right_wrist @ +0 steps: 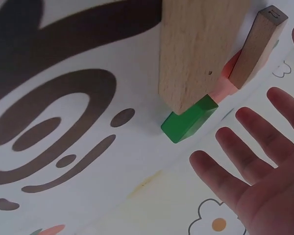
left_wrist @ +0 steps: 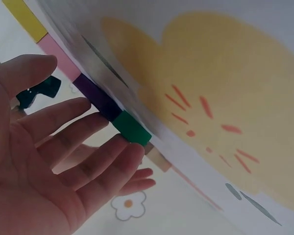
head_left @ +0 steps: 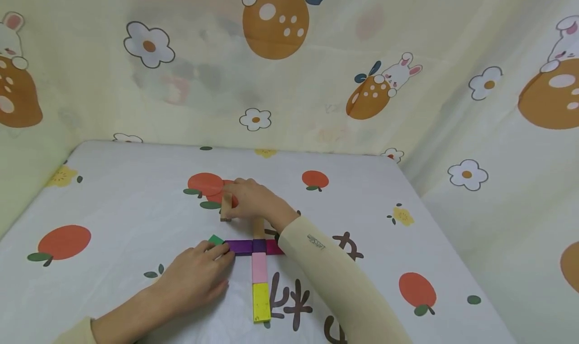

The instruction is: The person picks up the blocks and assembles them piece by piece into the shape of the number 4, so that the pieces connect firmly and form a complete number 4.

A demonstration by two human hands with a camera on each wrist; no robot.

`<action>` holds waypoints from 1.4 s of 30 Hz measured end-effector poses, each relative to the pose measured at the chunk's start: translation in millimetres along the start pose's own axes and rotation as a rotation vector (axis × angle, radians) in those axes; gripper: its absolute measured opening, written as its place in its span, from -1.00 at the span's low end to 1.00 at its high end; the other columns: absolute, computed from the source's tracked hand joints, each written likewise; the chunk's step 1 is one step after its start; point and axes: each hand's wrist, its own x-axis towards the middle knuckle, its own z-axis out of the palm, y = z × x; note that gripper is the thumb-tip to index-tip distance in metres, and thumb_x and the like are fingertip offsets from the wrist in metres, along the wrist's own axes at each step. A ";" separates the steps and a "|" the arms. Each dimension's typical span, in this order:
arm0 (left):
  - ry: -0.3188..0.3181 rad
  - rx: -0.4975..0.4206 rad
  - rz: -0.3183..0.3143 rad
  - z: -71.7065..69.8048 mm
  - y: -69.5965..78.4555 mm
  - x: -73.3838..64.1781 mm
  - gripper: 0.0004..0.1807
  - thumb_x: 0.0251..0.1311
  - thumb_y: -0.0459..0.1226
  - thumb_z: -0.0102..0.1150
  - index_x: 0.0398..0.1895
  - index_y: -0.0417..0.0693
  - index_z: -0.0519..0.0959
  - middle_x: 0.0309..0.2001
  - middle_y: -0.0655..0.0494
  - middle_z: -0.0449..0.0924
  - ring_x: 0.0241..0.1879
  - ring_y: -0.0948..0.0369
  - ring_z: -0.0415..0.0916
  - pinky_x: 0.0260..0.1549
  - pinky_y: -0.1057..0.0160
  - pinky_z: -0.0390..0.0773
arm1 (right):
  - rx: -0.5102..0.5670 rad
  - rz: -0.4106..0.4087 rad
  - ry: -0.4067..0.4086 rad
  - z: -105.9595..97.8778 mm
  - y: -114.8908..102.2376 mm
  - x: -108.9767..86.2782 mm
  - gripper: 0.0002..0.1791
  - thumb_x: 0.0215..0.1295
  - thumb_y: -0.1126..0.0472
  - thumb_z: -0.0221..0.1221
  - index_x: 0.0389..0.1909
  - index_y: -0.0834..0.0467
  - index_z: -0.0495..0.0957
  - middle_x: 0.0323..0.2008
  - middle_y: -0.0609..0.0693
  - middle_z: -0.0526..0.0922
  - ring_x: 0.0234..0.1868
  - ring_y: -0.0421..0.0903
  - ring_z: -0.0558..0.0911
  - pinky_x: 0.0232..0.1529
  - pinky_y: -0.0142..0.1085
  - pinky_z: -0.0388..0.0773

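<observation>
My left hand [head_left: 199, 271] rests its fingertips along a purple block [head_left: 238, 247] and a green block [left_wrist: 131, 128], fingers loosely extended and thumb apart. Beyond the row, my right hand [head_left: 255, 202] is beside a plain wooden block [head_left: 226, 207]. The right wrist view shows that hand's fingers [right_wrist: 262, 134] spread and straight, with a gap between them and the wooden block [right_wrist: 258, 46]. A dark purple square [head_left: 259, 245] joins the purple block to a magenta block [head_left: 273, 247], partly covered by the right sleeve. Toward me run a pink block [head_left: 259, 267] and a yellow block [head_left: 261, 302].
A second wooden block [head_left: 259, 228] extends from the dark purple square away from me, partly under the right hand. The white tablecloth [head_left: 135, 198] carries printed fruit and dark lettering. A patterned curtain [head_left: 194, 98] hangs behind the table.
</observation>
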 end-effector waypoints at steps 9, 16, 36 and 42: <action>0.020 0.004 -0.003 -0.2 -1.0 1.8 -0.46 0.14 -0.02 0.46 0.13 -0.11 0.70 0.13 0.00 0.70 0.06 -0.02 0.63 -0.05 -0.01 0.73 | -0.016 -0.040 -0.023 -1.8 -4.9 10.5 -0.43 0.32 -0.01 0.26 0.34 -0.04 0.50 0.28 -0.06 0.54 0.22 0.00 0.49 0.14 -0.12 0.54; 0.037 0.012 0.010 -0.2 -0.9 2.0 -0.48 0.15 -0.04 0.45 0.12 -0.11 0.70 0.12 0.01 0.70 0.06 -0.01 0.63 -0.06 -0.01 0.73 | 0.008 -0.038 -0.036 -2.4 -4.8 9.8 -0.55 0.31 0.05 0.23 0.22 -0.04 0.55 0.02 -0.11 0.59 -0.02 -0.09 0.51 -0.09 -0.22 0.52; 0.042 0.021 0.012 1.7 -1.8 1.2 -0.49 0.15 -0.04 0.45 0.11 -0.10 0.70 0.10 0.02 0.71 0.05 -0.01 0.64 -0.07 0.00 0.74 | -0.055 -0.020 0.022 -0.8 -6.6 2.3 -0.37 0.38 -0.05 0.16 0.47 -0.06 0.44 0.40 -0.01 0.52 0.36 0.06 0.48 0.29 -0.02 0.54; 0.045 0.020 0.009 1.9 -1.6 0.6 -0.49 0.14 -0.04 0.46 0.11 -0.10 0.70 0.10 0.02 0.71 0.04 0.00 0.65 -0.06 0.03 0.74 | -0.082 -0.021 0.055 -0.3 -8.5 -4.3 -0.38 0.38 -0.02 0.16 0.46 -0.06 0.44 0.35 0.01 0.56 0.31 0.05 0.53 0.25 -0.05 0.57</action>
